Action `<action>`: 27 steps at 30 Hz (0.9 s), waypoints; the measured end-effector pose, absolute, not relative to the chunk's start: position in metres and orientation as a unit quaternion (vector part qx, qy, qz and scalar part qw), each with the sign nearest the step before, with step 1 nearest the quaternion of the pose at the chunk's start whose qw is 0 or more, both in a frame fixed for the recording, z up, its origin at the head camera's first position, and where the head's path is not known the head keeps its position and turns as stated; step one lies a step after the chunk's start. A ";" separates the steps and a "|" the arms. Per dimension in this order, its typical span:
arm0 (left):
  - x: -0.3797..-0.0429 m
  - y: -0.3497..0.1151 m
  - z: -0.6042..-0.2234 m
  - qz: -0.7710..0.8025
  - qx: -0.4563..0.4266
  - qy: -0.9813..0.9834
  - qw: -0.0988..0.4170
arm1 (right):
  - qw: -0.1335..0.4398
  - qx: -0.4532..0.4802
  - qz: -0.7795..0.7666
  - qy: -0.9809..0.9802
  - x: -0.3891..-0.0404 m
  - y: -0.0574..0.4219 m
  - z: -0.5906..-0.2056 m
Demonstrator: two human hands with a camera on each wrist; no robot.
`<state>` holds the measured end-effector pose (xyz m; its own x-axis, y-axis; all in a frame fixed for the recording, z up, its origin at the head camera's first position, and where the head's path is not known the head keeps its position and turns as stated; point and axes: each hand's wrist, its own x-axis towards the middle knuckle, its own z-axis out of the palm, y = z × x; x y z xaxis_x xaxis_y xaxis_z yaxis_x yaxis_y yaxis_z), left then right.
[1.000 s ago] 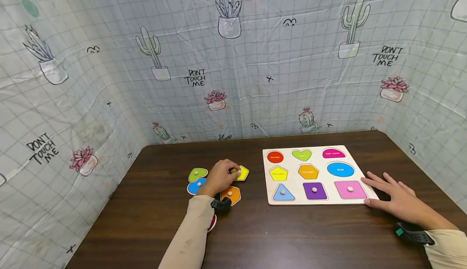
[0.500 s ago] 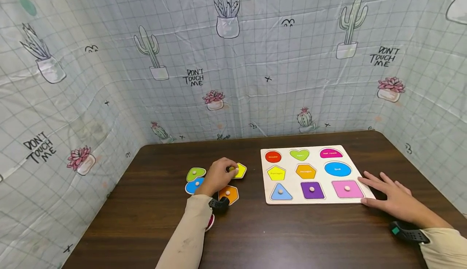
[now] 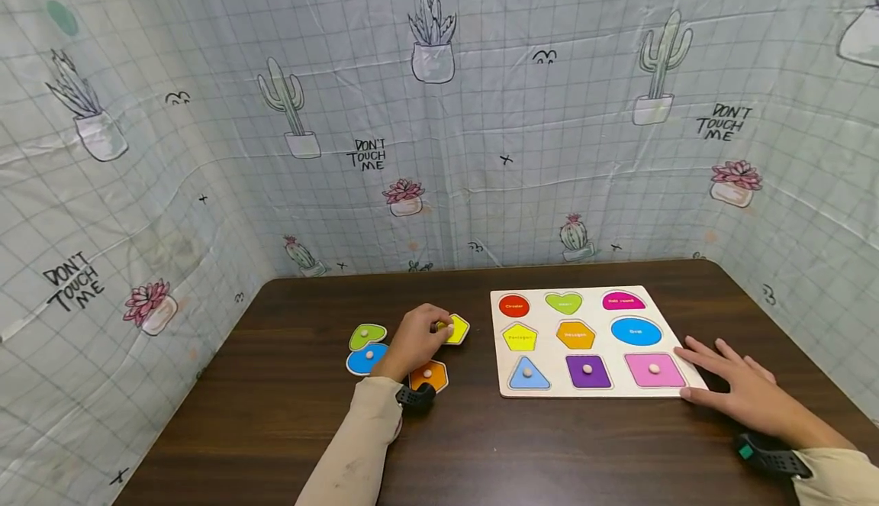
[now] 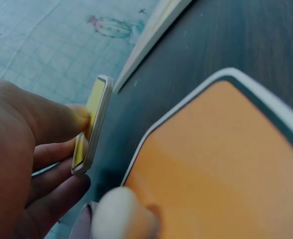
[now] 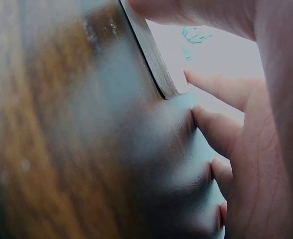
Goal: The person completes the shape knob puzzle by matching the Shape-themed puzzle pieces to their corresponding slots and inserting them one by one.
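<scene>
My left hand (image 3: 412, 342) pinches a yellow pentagon puzzle piece (image 3: 458, 329), left of the wooden shape board (image 3: 597, 393). In the left wrist view the thumb presses on the yellow face of the pentagon (image 4: 95, 107), which is seen nearly edge-on. An orange hexagon piece (image 3: 433, 378) with a round knob lies beneath that wrist and looms large in its camera. At the board's right edge my right hand (image 3: 748, 391) rests with fingers spread, thumb and index fingertips right at the edge. The right wrist view shows the board's edge (image 5: 154, 59) between thumb and index finger.
A green heart piece (image 3: 368, 334) and a blue oval piece (image 3: 365, 359) lie left of the left hand. Another piece is mostly hidden under the left sleeve. On the board, a light blue triangle (image 3: 529, 375), purple square (image 3: 588, 372) and pink rectangle (image 3: 655, 371) have knobs.
The head view has tilted slightly upward. My left hand and the yellow pentagon have shifted a little to the right relative to the orange hexagon. The right hand keeps its place by the board.
</scene>
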<state>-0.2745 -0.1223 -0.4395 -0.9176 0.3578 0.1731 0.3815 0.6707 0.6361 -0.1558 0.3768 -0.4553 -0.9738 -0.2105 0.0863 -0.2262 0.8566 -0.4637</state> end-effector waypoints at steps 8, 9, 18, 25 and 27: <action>-0.272 -0.112 -0.437 -0.381 -0.200 -0.902 0.026 | 0.011 0.118 0.243 -0.963 -0.154 0.380 -0.456; -0.273 -0.109 -0.436 -0.385 -0.201 -0.900 0.026 | 0.010 0.118 0.245 -0.962 -0.153 0.380 -0.456; -0.276 -0.085 -0.435 -0.386 -0.191 -0.902 0.024 | 0.016 0.117 0.240 -0.964 -0.151 0.381 -0.456; -0.275 -0.074 -0.431 -0.381 -0.198 -0.903 0.032 | 0.020 0.118 0.243 -0.963 -0.154 0.377 -0.457; -0.274 -0.072 -0.429 -0.382 -0.203 -0.901 0.032 | 0.018 0.117 0.244 -0.963 -0.155 0.376 -0.456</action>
<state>-0.2742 -0.0718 -0.4293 -0.9153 0.3415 0.2134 0.3909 0.6259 0.6749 -0.1551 0.3763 -0.4564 -0.9721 -0.2159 0.0914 -0.2334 0.8540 -0.4651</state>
